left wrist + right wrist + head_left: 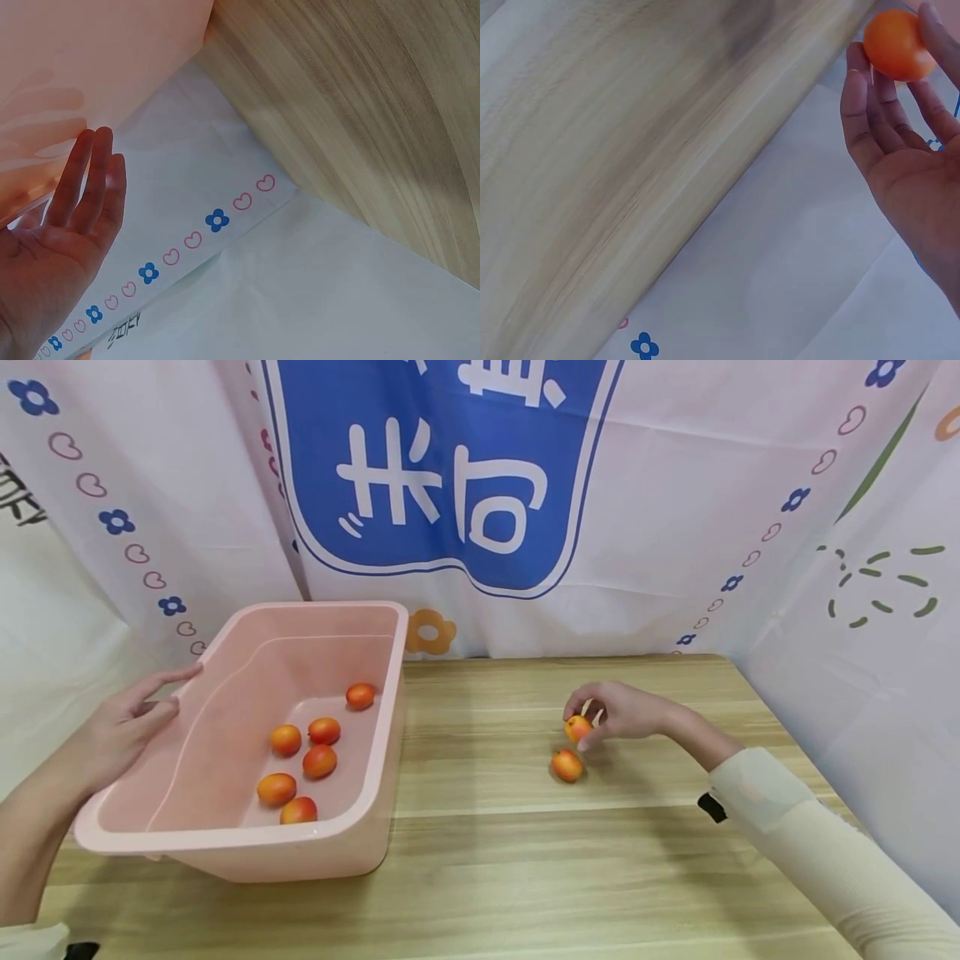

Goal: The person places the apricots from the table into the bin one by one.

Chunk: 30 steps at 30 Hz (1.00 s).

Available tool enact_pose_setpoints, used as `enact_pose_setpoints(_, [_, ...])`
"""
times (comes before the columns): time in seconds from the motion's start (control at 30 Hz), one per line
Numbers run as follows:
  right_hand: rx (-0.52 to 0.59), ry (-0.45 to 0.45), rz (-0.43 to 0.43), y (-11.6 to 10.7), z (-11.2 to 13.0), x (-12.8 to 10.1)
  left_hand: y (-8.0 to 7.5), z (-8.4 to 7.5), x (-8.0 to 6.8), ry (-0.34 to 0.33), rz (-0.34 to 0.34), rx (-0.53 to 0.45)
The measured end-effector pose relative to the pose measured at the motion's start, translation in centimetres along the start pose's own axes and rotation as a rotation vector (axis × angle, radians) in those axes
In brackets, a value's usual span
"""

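Observation:
My left hand (120, 731) holds the side rim of a pink plastic tub (397, 727), thumb over the edge. In the left wrist view, its long fingers (94, 184) reach along the outer wall. Several small orange-red fruits (320, 761) lie on the tub's floor. Over the right part of the table, my right hand (622, 712) pinches one fruit (578, 727) between thumb and fingertips. In the right wrist view an orange fruit (898, 45) shows at those fingers. Another fruit (566, 765) lies on the wood just in front of the hand.
The tub stands on the left of a wood-grain table (480, 868). A white cloth (652, 527) with a blue printed panel (450, 468) hangs along the table's back edge. More white cloth (862, 635) borders the right side.

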State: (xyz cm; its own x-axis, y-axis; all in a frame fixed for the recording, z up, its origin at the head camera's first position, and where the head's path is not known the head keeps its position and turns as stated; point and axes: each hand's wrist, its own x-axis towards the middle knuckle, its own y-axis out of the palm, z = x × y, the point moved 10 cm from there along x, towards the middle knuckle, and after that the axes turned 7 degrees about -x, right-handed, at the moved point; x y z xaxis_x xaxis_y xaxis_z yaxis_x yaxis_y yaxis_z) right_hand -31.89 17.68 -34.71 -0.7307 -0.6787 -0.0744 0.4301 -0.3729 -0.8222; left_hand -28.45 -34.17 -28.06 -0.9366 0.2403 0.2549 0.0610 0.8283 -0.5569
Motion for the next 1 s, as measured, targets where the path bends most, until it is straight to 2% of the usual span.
enact_pose_setpoints(0.27, [-0.017,-0.039,-0.079,-1.2,1.6,1.0,-0.1,-0.1,0.1,0.004,0.001,0.040])
enact_pose_setpoints(0.5, [0.047,-0.059,-0.106,-1.6,2.9,1.7,-0.1,0.0,0.1,0.029,0.008,-0.032])
enact_pose_setpoints(0.63, [0.075,-0.073,-0.128,-1.8,3.3,2.1,-0.1,0.1,0.1,0.040,0.012,-0.024])
enact_pose_setpoints(1.0, [0.147,-0.100,-0.191,-2.2,4.6,2.6,-0.1,0.1,0.0,0.047,0.017,-0.078])
